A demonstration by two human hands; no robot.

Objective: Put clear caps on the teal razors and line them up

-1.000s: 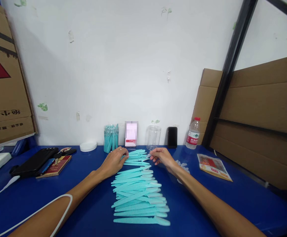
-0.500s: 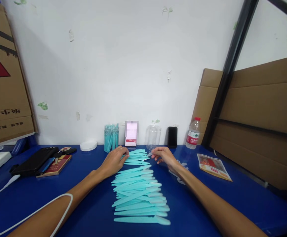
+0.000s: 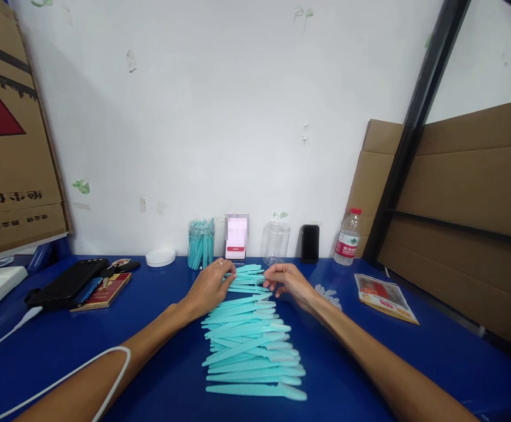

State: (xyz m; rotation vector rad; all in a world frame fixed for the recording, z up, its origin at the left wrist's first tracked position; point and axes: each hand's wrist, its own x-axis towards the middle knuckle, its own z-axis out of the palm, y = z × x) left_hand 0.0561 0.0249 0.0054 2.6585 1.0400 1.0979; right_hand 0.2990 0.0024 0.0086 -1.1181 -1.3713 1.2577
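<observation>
A long row of several teal plastic sticks (image 3: pixel 250 340) lies across the blue table (image 3: pixel 413 351), running from near me to the far side. My left hand (image 3: pixel 209 285) rests on the far end of the row, fingers curled down onto a stick. My right hand (image 3: pixel 287 281) is at the same end on the right, its fingertips pinched on the pale tip of a teal stick (image 3: pixel 249 277).
At the back wall stand a clear jar of teal sticks (image 3: pixel 200 244), a phone on a stand (image 3: pixel 236 237), an empty clear jar (image 3: pixel 276 242), a black phone (image 3: pixel 310 244) and a water bottle (image 3: pixel 345 237). A white lid (image 3: pixel 161 257), black case (image 3: pixel 68 283), white cable (image 3: pixel 53 381), packet (image 3: pixel 385 296).
The view has shifted slightly. My right hand has edged a little left toward the sticks; my left hand stays on the far end of the row.
</observation>
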